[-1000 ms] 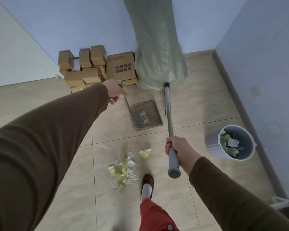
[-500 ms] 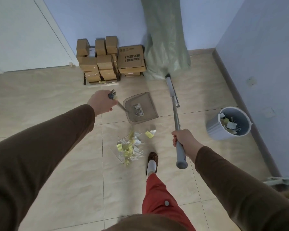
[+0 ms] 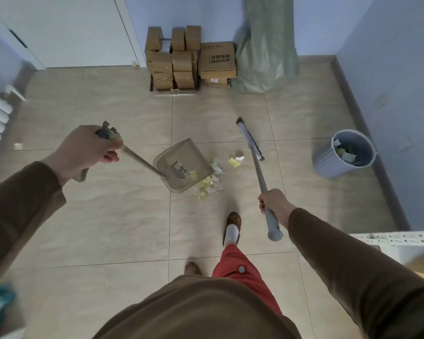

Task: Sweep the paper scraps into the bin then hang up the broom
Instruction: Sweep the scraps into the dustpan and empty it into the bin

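The left hand [image 3: 87,150] is wrapped tight around the dustpan [image 3: 182,166] handle over the paper scraps [image 3: 209,185], and the right hand [image 3: 274,204] is wrapped tight around the broom [image 3: 256,162].

The floor [image 3: 108,216] is pale beige tile with faint cloudy streaks and thin grey grout lines. On it, beside the smoky translucent brown dustpan [image 3: 184,166], the paper scraps [image 3: 212,182] are yellow and white. The broom [image 3: 257,165] has a grey handle and dark bristles. Right of the scraps, the bin [image 3: 328,165] is blue-grey with ribbed sides, holding more white and yellowish bits. Behind the scraps, the boxes [image 3: 181,62] are plain tan cardboard, one printed in dark characters, next to a pale green sack [image 3: 264,57]. The walls [image 3: 389,57] are light blue. The person's sleeves [image 3: 353,265] are brown, the trouser leg [image 3: 240,267] brick red, the slippers [image 3: 234,220] brown-speckled over a white sock [image 3: 231,232].
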The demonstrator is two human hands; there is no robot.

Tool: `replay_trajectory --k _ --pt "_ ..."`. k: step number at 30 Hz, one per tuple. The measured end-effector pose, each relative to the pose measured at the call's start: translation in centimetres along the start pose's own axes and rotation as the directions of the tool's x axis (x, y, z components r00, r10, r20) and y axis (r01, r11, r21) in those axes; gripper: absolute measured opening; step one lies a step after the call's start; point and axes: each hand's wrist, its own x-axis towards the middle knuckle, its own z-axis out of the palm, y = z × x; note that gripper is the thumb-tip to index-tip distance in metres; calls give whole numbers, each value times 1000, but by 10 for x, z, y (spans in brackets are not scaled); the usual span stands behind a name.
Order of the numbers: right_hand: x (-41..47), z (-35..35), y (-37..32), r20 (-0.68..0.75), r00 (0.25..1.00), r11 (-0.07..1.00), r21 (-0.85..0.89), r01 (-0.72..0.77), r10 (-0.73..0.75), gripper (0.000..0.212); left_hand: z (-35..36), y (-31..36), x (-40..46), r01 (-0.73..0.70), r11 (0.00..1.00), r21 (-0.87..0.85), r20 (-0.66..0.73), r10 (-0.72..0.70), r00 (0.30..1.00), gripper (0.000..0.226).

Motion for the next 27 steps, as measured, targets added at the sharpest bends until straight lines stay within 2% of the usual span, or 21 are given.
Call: replay_trajectory --k 9,16,19,27 --pt "-7 17 16 44 999 1000 -20 1 0 12 8 -48 -34 144 988 53 63 -148 987 15" --pt "1 10 13 42 998 997 -57 47 -44 9 51 -67 -40 242 966 96 58 -248 967 16" --pt "9 5 8 39 998 996 -74 59 -56 13 70 -60 -34 226 966 127 70 -236 969 18" --pt "54 -1 -36 37 997 983 -168 73 -67 29 105 -17 -1 264 965 -4 78 -263 962 20"
